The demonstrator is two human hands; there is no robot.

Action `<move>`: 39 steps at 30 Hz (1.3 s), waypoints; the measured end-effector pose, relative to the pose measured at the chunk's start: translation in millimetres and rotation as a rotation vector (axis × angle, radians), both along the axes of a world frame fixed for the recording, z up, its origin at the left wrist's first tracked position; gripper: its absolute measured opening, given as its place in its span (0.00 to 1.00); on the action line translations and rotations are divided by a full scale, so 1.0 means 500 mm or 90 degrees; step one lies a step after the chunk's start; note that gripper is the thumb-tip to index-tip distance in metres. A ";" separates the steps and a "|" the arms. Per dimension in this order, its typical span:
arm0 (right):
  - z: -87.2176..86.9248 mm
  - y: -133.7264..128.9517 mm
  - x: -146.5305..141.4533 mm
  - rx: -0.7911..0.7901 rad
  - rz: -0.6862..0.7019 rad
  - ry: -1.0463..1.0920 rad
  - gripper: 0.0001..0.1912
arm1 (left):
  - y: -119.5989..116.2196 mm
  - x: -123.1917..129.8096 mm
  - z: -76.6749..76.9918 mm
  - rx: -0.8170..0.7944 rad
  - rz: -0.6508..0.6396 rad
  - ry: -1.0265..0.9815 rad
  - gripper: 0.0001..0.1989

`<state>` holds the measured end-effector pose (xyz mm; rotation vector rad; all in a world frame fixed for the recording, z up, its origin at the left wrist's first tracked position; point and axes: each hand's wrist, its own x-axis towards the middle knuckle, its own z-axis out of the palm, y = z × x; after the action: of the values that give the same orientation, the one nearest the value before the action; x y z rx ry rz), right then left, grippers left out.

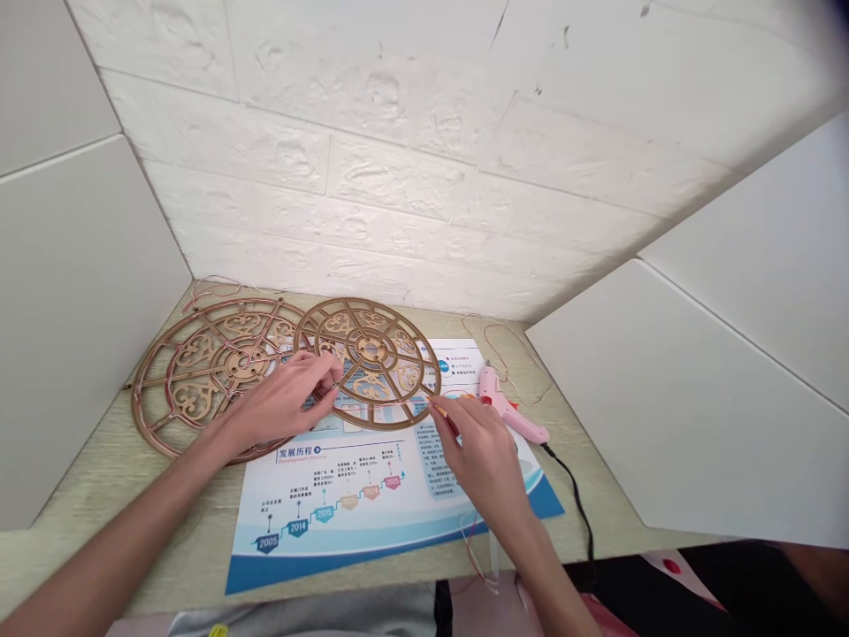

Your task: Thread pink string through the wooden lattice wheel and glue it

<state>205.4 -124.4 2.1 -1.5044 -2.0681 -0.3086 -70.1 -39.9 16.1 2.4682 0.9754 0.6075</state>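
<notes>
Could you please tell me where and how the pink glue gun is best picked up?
Probably by its handle, from the right and above: it angles out toward the cord, away from the nozzle, while the right hand crowds the left side.

The person's left hand (282,398) and right hand (478,442) are showing bare, the forearms (149,518) likewise. Grey cloth (311,617), apparently a garment, is appearing along the lower edge, bearing a small yellow patch (217,631).

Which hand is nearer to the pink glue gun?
The right hand: it is right beside the glue gun, on its left in the view. The left hand is farther off, across the smaller disc.
</notes>
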 end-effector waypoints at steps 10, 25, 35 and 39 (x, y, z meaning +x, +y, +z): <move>0.008 -0.009 -0.003 -0.017 0.016 0.067 0.11 | -0.001 -0.006 0.009 -0.089 -0.012 0.002 0.08; 0.005 0.008 -0.017 -0.545 -0.061 0.847 0.24 | 0.002 0.000 0.006 -0.055 -0.008 0.001 0.07; -0.026 0.005 -0.019 -0.496 -0.086 0.864 0.24 | 0.004 0.002 0.006 -0.051 -0.016 0.013 0.08; -0.031 0.005 -0.017 -0.483 -0.078 0.855 0.21 | 0.006 0.000 0.000 -0.033 -0.024 0.012 0.09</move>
<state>197.0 -121.9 -13.5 -1.4933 -0.9572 1.2421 -70.3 -36.7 16.0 2.4450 0.9383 0.5405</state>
